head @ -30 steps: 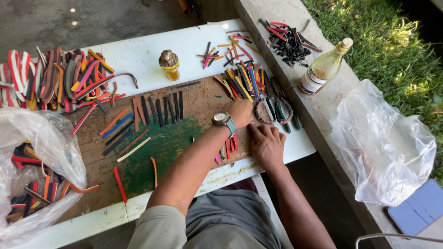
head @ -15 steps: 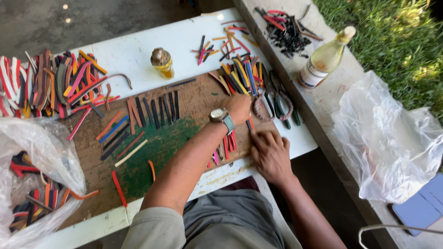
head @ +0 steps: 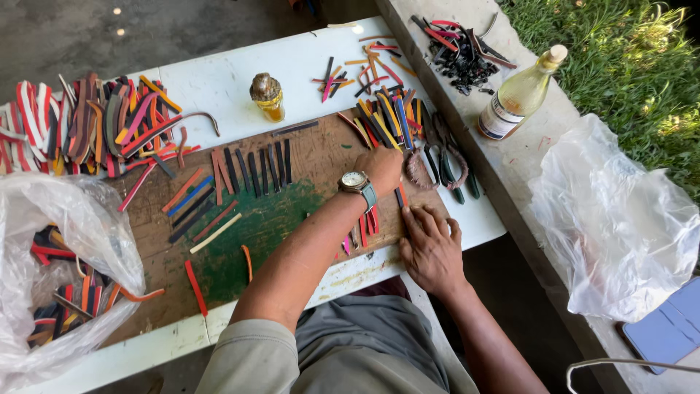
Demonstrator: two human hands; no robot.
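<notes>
Left hand (head: 380,169) curled over coloured strip pile (head: 386,120) at 12 o'clock, grip content unclear. Right hand (head: 430,244) flat, fingers spread on desk (head: 240,80). Strips' long axes run roughly 12–6; left hand nearer.

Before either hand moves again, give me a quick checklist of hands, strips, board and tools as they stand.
1. Left hand on the short strips at the board's far right: ok; what its fingers pinch: cannot tell.
2. Right hand flat on the wooden board, holding nothing: ok.
3. Dark strips laid in a tidy row mid-board: ok.
4. Pliers beside the left hand, apart from it: ok.
5. Small glass bottle upright behind the board: ok.
6. Red strip reaching the board's near edge: not ok.
</notes>
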